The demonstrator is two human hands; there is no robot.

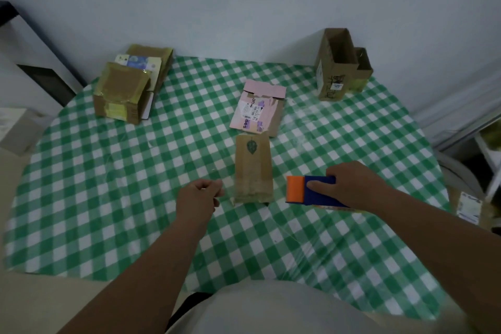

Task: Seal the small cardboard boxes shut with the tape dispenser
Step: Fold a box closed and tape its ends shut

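The round tabletop (108, 198), under a green-and-white checked cloth, carries everything. At its far left edge sits the biggest cluster: a brown carton (122, 92) already banded with shiny tape, leaning against flattened cardboard with a printed card between them. At the far right edge stands a tall open box (334, 65) with a shorter open box (363, 69) touching its right side; what either holds cannot be seen from here. Near the middle lies a pink mailer box (257, 106), torn along its top flap, a label on its face.

Just in front of it lies the small brown box (253, 168) with a leaf stamp, flat and slim, between the two hands. It looks light and thin-walled, so it would probably slide or buckle under tape pressure; pinning it by its long edges seems wise.

The right hand (352, 187) wraps the blue-and-orange tape dispenser (311, 190), thumb along its side, near the table's front right. The left hand (198, 198) has its fingers curled together just beside the box; whether they pinch a tape end I cannot tell.
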